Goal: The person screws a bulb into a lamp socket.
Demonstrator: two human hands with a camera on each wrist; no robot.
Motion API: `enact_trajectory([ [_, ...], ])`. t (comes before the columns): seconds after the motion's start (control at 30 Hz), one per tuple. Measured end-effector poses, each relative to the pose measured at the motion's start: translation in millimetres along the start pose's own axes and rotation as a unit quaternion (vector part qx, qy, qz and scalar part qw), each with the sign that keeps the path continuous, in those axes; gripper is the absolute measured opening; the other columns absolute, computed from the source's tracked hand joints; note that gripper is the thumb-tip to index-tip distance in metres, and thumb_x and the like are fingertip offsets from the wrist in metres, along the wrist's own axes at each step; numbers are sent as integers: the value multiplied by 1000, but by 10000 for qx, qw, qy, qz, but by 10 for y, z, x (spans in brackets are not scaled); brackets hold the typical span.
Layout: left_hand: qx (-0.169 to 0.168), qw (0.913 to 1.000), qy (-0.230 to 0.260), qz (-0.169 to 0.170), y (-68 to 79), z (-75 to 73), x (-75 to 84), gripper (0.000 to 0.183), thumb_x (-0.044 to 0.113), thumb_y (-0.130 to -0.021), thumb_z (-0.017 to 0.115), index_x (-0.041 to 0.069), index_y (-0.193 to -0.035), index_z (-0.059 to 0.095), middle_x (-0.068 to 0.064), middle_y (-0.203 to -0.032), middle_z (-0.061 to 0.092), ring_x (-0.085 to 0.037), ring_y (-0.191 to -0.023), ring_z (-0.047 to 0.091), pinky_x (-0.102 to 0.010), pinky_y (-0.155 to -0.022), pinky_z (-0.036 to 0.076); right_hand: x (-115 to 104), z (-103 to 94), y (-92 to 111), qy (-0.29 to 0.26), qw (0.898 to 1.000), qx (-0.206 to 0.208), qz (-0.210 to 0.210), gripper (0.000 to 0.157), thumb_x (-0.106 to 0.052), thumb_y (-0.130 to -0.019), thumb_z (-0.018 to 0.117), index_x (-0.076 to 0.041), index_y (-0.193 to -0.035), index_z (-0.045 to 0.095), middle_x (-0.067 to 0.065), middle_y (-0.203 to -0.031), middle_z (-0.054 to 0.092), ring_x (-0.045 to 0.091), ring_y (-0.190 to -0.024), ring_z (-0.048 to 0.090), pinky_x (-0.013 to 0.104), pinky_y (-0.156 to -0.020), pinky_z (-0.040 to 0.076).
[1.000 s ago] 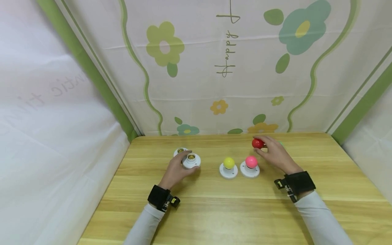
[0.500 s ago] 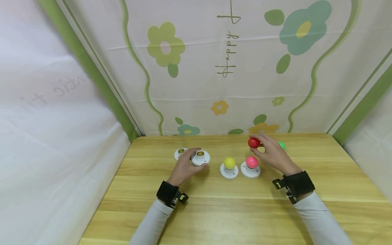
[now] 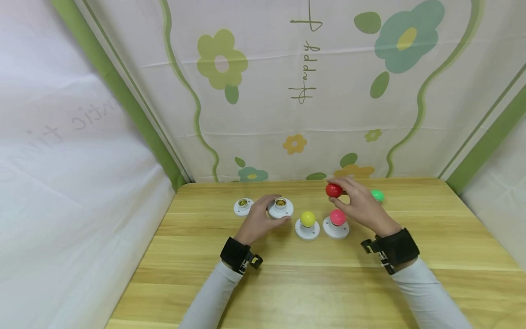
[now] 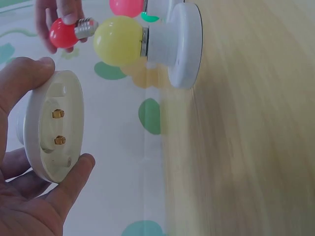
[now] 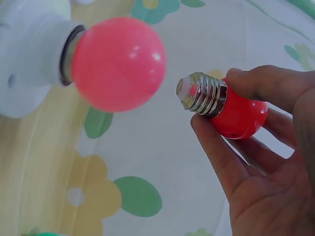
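Observation:
My left hand (image 3: 261, 221) grips a white lamp holder (image 3: 281, 208) by the edge of its round base, lifted over the table with the brass-lined socket facing up. In the left wrist view the base's hollow underside shows two brass screws. My right hand (image 3: 362, 206) pinches a red light bulb (image 3: 334, 190) between thumb and fingers. Its silver screw base (image 5: 205, 93) points away from the palm in the right wrist view. Between the hands, nearer me, stand a yellow bulb (image 3: 307, 219) and a pink bulb (image 3: 338, 217), each seated in a white holder on the table.
Another white lamp holder (image 3: 243, 206) without a bulb sits at the back left, beside my left hand. A green bulb (image 3: 377, 195) lies at the back right, partly behind my right hand. The wooden table (image 3: 308, 292) ends at a printed cloth wall (image 3: 263, 119).
My left hand has carried the lamp holder right and slightly back, away from the other bare holder. My right hand has moved a little left with the red bulb, uncovering more of the green one.

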State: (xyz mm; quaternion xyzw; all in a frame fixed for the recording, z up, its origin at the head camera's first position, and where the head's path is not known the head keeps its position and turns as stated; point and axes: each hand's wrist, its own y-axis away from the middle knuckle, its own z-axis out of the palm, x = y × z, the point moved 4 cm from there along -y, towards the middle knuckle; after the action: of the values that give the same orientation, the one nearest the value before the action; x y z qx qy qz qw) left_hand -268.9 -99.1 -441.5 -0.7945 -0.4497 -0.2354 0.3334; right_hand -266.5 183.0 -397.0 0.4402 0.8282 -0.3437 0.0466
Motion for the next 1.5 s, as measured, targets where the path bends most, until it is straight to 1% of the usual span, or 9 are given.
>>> enact_trajectory([
  [0.2,-24,10000,45,60,-27,54,55,68,39,-78,79,8,-133,54,-5,-134,54,-17,-121,50,-36,-100,45,-103,1,-27,-37,9998,60,-201,55,-20,-80,79,-10,-130,57,8,-123,59,23,-103,60,43,-80,57],
  [0.3,-21,9999,-11,104,-44,89,72,69,40,-77,79,10,-134,54,-4,-134,54,-16,-121,50,-34,-100,46,-134,3,-29,-80,9997,55,-208,55,-21,-81,78,-9,-130,57,8,-122,59,22,-102,59,42,-79,57],
  [0.47,-23,9998,-26,212,-81,142,104,71,46,-77,77,10,-134,54,-4,-134,55,-16,-120,51,-33,-98,46,-184,-4,-43,-175,9995,63,-237,55,-21,-81,78,-10,-130,57,9,-127,58,23,-105,59,43,-81,57],
  [0.6,-51,9997,3,242,-110,177,126,71,46,-78,77,9,-134,54,-4,-134,55,-16,-120,50,-33,-99,46,-229,-5,-64,-192,9992,83,-336,54,-19,-81,78,-9,-129,58,9,-128,57,24,-105,60,43,-82,57],
  [0.73,-122,9997,-21,234,-133,214,149,70,47,-78,76,12,-135,54,-3,-135,54,-15,-121,49,-32,-99,45,-270,-1,-85,-200,9988,90,-449,52,-20,-82,77,-8,-129,57,10,-126,57,25,-104,60,43,-81,57],
  [0.9,-199,9991,9,375,-150,267,186,69,46,-79,76,12,-134,54,-4,-135,54,-14,-120,50,-31,-98,46,-334,3,-102,-241,9977,81,-628,53,-16,-83,75,-9,-131,56,8,-125,57,23,-105,60,42,-81,57],
  [1.07,-169,9984,38,547,-151,287,233,69,46,-79,76,8,-133,54,-5,-134,55,-14,-119,51,-30,-98,47,-420,4,-115,-319,9958,37,-853,54,-11,-82,74,-8,-133,54,6,-124,56,20,-107,58,40,-83,56],
  [1.3,-128,9972,141,728,-168,302,301,69,44,-80,76,6,-133,54,-5,-132,55,-14,-118,52,-30,-97,48,-510,0,-137,-280,9953,-3,-930,56,-9,-82,73,-10,-134,53,6,-127,54,21,-108,58,40,-84,56],
  [1.5,-127,9962,159,849,-189,330,358,66,44,-79,76,10,-132,55,-4,-131,56,-13,-117,52,-28,-95,48,-567,-6,-150,-316,9942,34,-1029,55,-10,-83,72,-10,-135,53,6,-129,54,20,-109,57,39,-84,56],
])
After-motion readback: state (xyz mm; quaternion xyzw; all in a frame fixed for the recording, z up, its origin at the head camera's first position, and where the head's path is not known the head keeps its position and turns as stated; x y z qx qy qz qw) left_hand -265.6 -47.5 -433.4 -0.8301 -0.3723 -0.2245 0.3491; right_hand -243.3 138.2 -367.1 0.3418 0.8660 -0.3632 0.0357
